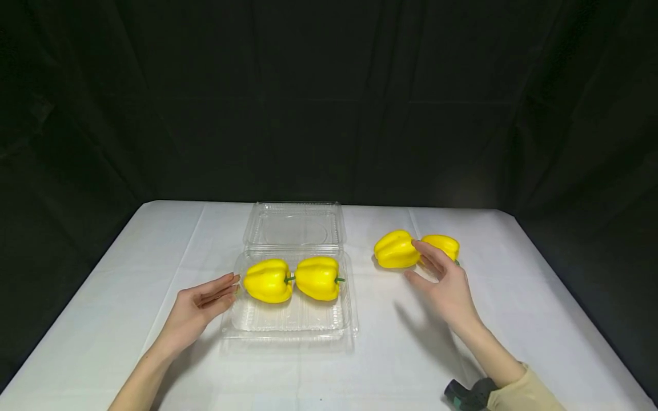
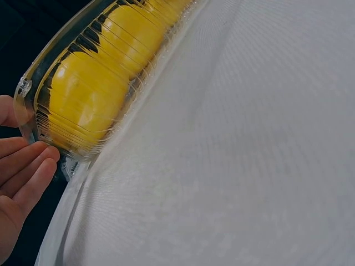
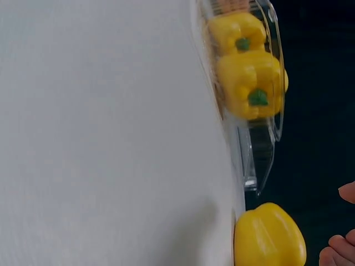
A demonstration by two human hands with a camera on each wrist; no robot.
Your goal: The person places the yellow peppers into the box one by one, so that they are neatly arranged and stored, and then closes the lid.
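Observation:
Two yellow bell peppers (image 1: pixel 268 281) with green stems lie side by side in the base of a clear plastic clamshell container (image 1: pixel 288 323). Its lid (image 1: pixel 294 224) is folded back behind it. My left hand (image 1: pixel 192 311) is at the container's left side, fingers extended with the tips right at the rim. Two more bell peppers (image 1: pixel 396 249) are on the table to the right. Over them hovers my right hand (image 1: pixel 448 285), thumb and fingers apart and nothing between them. It partly hides the farther right pepper (image 1: pixel 442 244).
A white cloth (image 1: pixel 380 354) covers the table, with black curtains (image 1: pixel 329 114) behind and at both sides. A dark device (image 1: pixel 469 395) sits by the right sleeve at the front.

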